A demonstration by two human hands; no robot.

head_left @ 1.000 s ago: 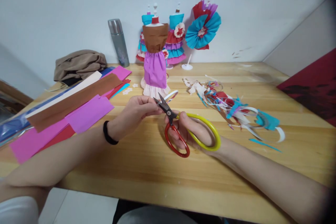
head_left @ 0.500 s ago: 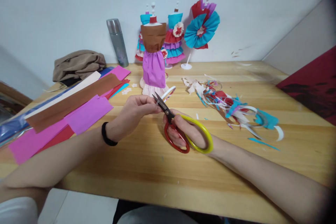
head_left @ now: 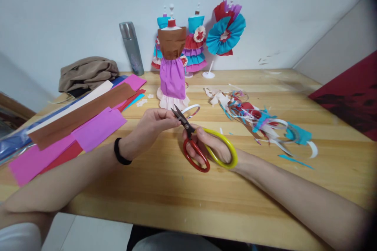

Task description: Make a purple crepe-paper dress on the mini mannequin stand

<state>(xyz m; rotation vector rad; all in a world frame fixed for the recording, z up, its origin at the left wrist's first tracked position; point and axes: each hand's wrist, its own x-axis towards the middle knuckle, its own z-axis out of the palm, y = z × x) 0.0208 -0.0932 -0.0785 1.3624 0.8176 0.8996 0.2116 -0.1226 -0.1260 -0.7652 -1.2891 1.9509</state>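
Right hand (head_left: 214, 141) clasps scissors (head_left: 186, 126) by their 2 loops (head_left: 234, 155), presumably to steer slightly parted blades (head_left: 181, 117) beside left hand (head_left: 156, 122), pinched closed, contents too small to tell.

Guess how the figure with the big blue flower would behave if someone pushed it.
The figure would probably tip easily: its wide flower sits high above a thin pole and small round base. The flower's thin-looking pleats would likely crumple if squeezed.
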